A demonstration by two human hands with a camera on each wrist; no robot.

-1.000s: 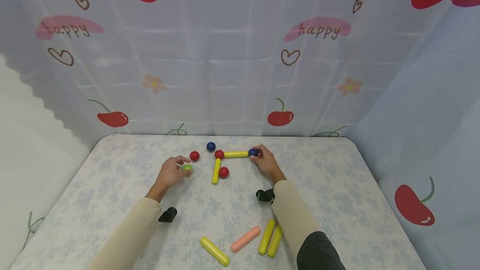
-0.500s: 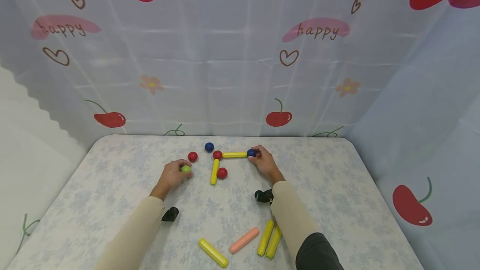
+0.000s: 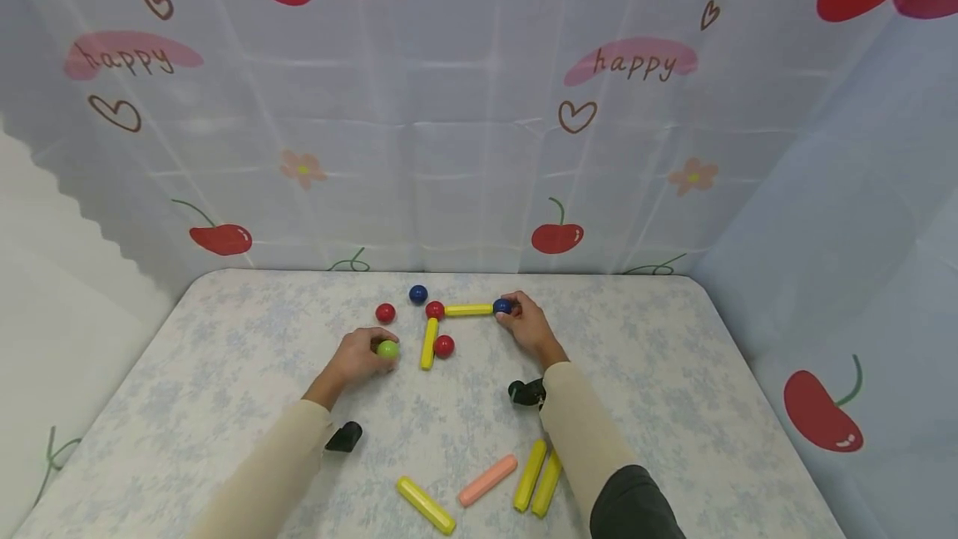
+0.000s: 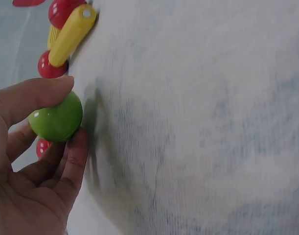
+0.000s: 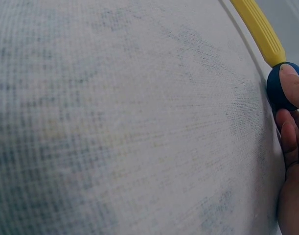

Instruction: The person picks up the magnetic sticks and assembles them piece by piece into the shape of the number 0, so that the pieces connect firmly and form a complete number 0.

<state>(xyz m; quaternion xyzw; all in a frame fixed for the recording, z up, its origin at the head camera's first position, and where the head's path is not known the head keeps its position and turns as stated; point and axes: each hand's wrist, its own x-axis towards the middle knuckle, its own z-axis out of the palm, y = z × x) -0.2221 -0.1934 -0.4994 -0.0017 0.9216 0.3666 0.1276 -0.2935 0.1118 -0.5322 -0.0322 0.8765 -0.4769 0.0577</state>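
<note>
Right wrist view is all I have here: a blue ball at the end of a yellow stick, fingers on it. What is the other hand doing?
Observer: The left hand pinches a green ball between thumb and fingers.
Operator: Where is that ball relative to the sticks?
Observer: In the head view it sits just left of the lower end of an upright yellow stick, not touching it.
Operator: And the stick my view shows?
Observer: That horizontal yellow stick runs from the blue ball under the right hand to a red ball, making a corner with the upright one.
</note>
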